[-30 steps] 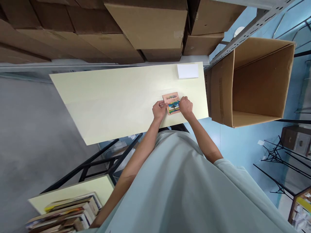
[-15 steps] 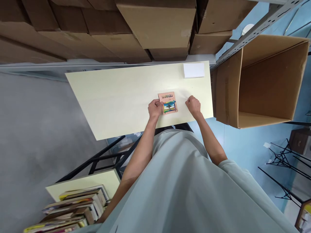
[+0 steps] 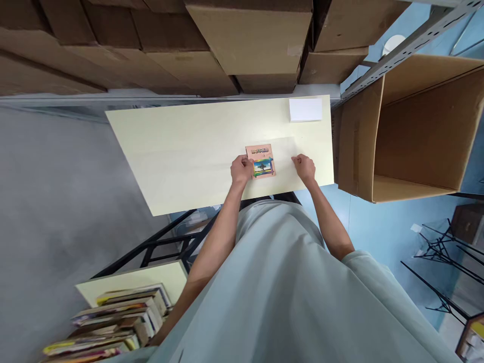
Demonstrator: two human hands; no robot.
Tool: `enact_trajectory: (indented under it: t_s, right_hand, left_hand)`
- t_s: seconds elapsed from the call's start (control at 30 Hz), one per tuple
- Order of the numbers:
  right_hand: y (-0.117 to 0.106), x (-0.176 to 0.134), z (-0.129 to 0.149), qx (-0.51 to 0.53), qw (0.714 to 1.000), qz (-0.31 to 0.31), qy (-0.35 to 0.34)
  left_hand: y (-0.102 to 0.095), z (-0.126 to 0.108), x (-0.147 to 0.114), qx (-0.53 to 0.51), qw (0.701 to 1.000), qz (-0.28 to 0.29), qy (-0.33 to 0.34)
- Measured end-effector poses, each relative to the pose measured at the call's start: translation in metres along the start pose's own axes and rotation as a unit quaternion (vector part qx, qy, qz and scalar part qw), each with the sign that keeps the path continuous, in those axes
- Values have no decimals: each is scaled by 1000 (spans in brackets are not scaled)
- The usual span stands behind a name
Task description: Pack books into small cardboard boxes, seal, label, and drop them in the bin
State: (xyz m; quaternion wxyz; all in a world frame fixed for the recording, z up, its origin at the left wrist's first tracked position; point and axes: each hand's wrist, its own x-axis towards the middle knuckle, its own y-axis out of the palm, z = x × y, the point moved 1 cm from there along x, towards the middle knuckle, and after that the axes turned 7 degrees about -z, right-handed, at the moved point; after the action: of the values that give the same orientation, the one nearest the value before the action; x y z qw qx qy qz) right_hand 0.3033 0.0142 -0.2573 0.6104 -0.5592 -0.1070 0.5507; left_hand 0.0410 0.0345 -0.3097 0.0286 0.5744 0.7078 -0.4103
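Note:
A small pink book [image 3: 260, 151] with a picture of a tree on its cover lies on the cream tabletop [image 3: 181, 156]. At its left edge my left hand [image 3: 241, 169] is closed, the thumb over the cover. A thin, see-through plastic sheet [image 3: 284, 151] reaches from the book toward the right; its outline is faint. My right hand [image 3: 304, 167] pinches at the sheet's right side, a short way from the book. The fingertips there are small and partly hidden.
A white stack of paper or a flat box [image 3: 305, 109] lies at the table's far right corner. To the right stands a large open cardboard box [image 3: 359, 136]. Closed cartons [image 3: 257, 38] line a shelf beyond the table. Several books [image 3: 124, 317] are piled at lower left.
My right hand has shifted slightly right and down, and the see-through sheet now shows spread flatter beside the book. My left hand stays at the book's edge.

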Motion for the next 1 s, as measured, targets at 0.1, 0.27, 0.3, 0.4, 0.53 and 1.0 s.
enact_trajectory:
  t_s: [0.1,0.27,0.3,0.4,0.53,1.0]
  right_hand:
    - [-3,-1,-8,3,1000,-6,-2]
    - [-9,-4,-8,33,999,-21,-2]
    - [-10,-6,-6,38,999,-26,-9]
    - [-14,-14,3,55,997,-44,-43]
    - [-13,-29,22,60,993,-50,-94]
    - [-16,-5,1,167,983,-49,-54]
  left_hand:
    - [3,-1,-3,23,999,25,-13]
    - [9,-6,-10,65,998,19,-4]
    - [9,-7,-12,72,997,14,-1]
    - [5,-11,-19,81,997,-1,16]
    - [3,-13,-25,79,996,-21,46]
    - [-20,-4,-18,-332,921,203,-37]
